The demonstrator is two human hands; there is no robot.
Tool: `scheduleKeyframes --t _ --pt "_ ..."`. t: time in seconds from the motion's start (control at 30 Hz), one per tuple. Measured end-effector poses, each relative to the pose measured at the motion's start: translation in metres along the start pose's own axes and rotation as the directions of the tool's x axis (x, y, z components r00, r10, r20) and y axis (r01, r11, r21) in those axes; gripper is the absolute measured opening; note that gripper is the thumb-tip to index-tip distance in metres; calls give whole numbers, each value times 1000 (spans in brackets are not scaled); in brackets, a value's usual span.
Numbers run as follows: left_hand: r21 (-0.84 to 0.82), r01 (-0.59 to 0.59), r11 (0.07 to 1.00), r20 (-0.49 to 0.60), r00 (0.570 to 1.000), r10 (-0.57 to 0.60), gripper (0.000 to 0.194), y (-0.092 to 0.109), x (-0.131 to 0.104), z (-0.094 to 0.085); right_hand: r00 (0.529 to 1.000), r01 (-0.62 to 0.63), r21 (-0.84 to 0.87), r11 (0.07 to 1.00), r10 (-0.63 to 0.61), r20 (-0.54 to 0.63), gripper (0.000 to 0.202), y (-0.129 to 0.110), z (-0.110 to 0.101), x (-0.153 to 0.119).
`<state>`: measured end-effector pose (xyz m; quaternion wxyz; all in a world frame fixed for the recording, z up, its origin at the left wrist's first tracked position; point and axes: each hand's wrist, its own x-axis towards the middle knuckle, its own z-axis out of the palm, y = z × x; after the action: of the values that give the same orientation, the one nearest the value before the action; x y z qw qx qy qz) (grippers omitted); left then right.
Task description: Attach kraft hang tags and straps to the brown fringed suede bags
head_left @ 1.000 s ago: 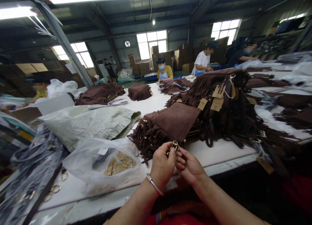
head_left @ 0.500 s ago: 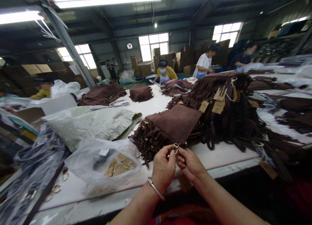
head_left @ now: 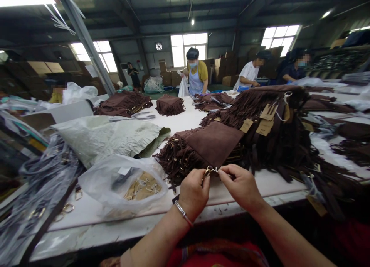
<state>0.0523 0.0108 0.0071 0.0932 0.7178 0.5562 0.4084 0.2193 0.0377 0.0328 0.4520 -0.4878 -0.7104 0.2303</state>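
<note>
My left hand, a bracelet at its wrist, is closed on a gold metal clasp. To its right, my right hand pinches the end of a thin white string that runs to the clasp. Whatever hangs below the string is hidden by my fingers. Just beyond both hands lies a dark brown fringed bag, its flap pointing toward me, on a stack of similar bags. An open clear plastic bag with tan tags in it sits left of my left hand.
A taller heap of brown fringed bags with tan tags stands at right. Crumpled pale sheeting and plastic-wrapped straps lie at left on the white table. Several co-workers, one in a light apron, are across the table.
My hands have moved apart, the right one going rightward, and the white string now shows stretched between them. The co-worker across the table has straightened up and lifted a white plastic bag.
</note>
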Motion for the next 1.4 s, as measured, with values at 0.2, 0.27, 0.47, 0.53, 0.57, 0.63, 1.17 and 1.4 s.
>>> scheduleKeyframes --t 0.2,0.27,0.47,0.53,0.57,0.63,1.17,1.4 --pt "74 -51 996 -17 999 52 12 -2 -4 -1 981 -176 43 983 172 95 28 -9 7 7" --pt "66 -57 996 -17 998 58 12 -2 -4 -1 976 -202 41 978 198 85 30 -9 9 9" --pt "37 -39 999 -14 999 39 12 -3 -7 -2 984 -176 10 984 175 35 31 -9 14 13" --pt "22 -31 999 -13 999 31 13 -3 -7 -3 986 -164 5 986 164 29 30 -9 15 13" --pt "15 -29 999 -13 1000 29 13 -3 -8 -3 987 -159 0 987 159 29 30 -8 16 13" --pt "1 -24 1000 -11 1000 24 13 -3 -8 -4 988 -151 -18 988 152 30 28 -7 17 12" --pt "8 -13 1000 -1 1000 13 11 -7 -10 -4 991 -117 -139 983 124 49 27 -7 16 10" --pt "25 -15 1000 -9 1000 15 12 -7 -10 -4 992 -103 -200 974 114 45 26 -10 13 9"
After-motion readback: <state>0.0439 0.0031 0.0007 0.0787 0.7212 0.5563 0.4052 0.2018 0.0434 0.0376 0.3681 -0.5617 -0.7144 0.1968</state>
